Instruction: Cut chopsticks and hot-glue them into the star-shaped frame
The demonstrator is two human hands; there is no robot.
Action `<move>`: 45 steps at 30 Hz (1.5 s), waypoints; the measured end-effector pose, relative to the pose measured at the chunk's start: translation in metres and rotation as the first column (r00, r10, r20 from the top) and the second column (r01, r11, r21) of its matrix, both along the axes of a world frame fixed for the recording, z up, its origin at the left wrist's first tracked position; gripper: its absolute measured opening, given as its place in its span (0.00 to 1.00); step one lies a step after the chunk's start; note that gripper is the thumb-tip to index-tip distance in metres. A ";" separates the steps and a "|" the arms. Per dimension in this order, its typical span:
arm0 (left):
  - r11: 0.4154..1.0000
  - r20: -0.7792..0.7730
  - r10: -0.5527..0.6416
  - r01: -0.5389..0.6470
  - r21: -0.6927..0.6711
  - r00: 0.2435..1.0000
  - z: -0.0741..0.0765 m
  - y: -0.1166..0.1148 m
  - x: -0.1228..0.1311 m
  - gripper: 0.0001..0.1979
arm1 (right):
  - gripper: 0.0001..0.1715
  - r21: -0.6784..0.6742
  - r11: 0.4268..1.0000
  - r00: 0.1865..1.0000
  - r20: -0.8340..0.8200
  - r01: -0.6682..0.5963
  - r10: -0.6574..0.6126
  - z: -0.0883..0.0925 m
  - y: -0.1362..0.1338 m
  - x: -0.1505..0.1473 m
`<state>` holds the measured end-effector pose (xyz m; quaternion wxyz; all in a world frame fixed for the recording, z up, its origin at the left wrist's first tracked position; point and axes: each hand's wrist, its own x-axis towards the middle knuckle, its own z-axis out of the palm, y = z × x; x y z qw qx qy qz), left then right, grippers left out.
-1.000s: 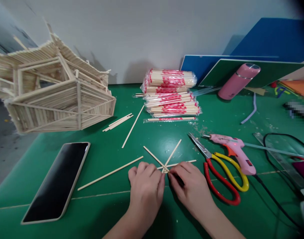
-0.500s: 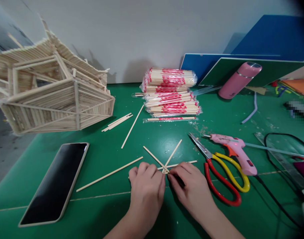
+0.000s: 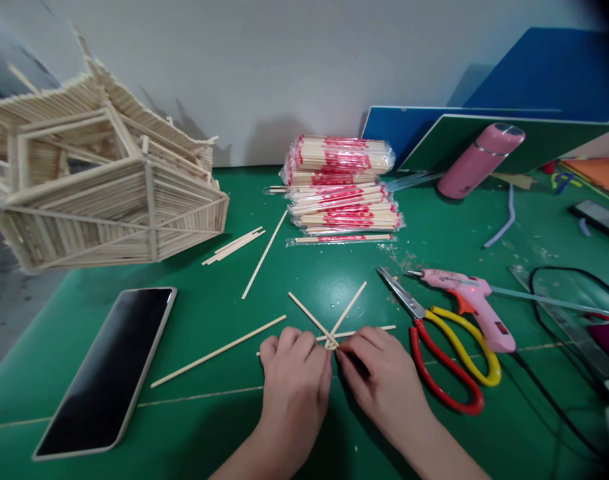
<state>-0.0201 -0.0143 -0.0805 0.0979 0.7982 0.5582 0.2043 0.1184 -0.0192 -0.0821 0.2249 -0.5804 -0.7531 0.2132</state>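
Observation:
Several thin wooden chopsticks (image 3: 349,307) cross and meet at one joint between my hands, fanning outward over the green table. My left hand (image 3: 297,367) is closed on them from the left, its fingers curled and partly hiding one stick. From the right, the thumb and fingertips of my right hand (image 3: 379,367) pinch at the same joint. A single loose chopstick (image 3: 219,351) lies to the left of my left hand. Beside my right hand are scissors (image 3: 419,313) with red and yellow handles, and a pink glue gun (image 3: 472,297) with a glue stick in its back.
A large structure of wooden sticks (image 3: 149,207) stands at the left, above a phone (image 3: 107,373). Wrapped chopstick bundles (image 3: 342,193) are piled against the wall. A pink bottle (image 3: 479,163) leans near blue and green boards (image 3: 434,140). A black cable (image 3: 554,400) runs along the right.
Both hands keep their hold at the joint with almost no movement. The crossed chopsticks have shifted very slightly, and the view has moved a little.

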 end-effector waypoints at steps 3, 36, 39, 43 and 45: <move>1.000 -0.002 -0.002 0.002 0.010 1.000 0.000 -0.001 0.000 0.13 | 0.09 0.007 1.000 1.000 0.015 0.005 -0.005 0.000 0.000 0.000; 0.998 0.000 -0.051 0.051 0.023 0.999 0.001 0.003 -0.003 0.12 | 0.10 -0.025 0.996 0.993 0.084 -0.082 0.083 0.004 0.006 0.002; 0.998 0.001 -0.056 0.056 0.020 0.998 0.001 0.003 -0.003 0.12 | 0.10 -0.034 0.996 0.993 0.083 -0.081 0.084 0.004 0.006 0.001; 0.999 -0.005 -0.049 0.049 0.018 0.999 0.000 0.003 -0.003 0.11 | 0.10 -0.032 0.996 0.993 0.081 -0.082 0.084 0.005 0.007 0.001; 0.999 -0.007 -0.048 0.048 0.011 0.999 0.000 0.003 -0.002 0.11 | 0.10 -0.038 0.996 0.993 0.084 -0.080 0.083 0.005 0.007 0.001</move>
